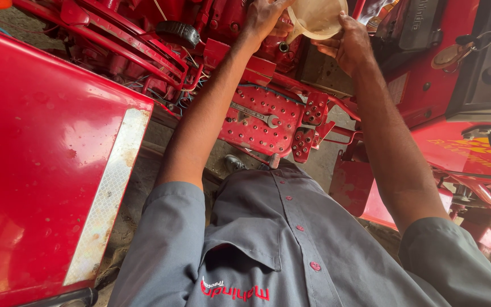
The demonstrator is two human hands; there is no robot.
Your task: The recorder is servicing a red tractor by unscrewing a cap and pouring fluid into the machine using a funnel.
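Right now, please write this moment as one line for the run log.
left hand: on funnel's left side | right hand: holds funnel rim | funnel: over red engine's filler hole | wrench: lies on red footplate

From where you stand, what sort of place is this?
Likely a vehicle repair workshop: a red tractor stands close, a spanner lies on its studded footplate, and both hands hold a funnel over the engine.

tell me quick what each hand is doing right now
Left hand: closed on the near side of the translucent funnel.
Right hand: gripping the funnel's rim and side, steadying it over the red engine.
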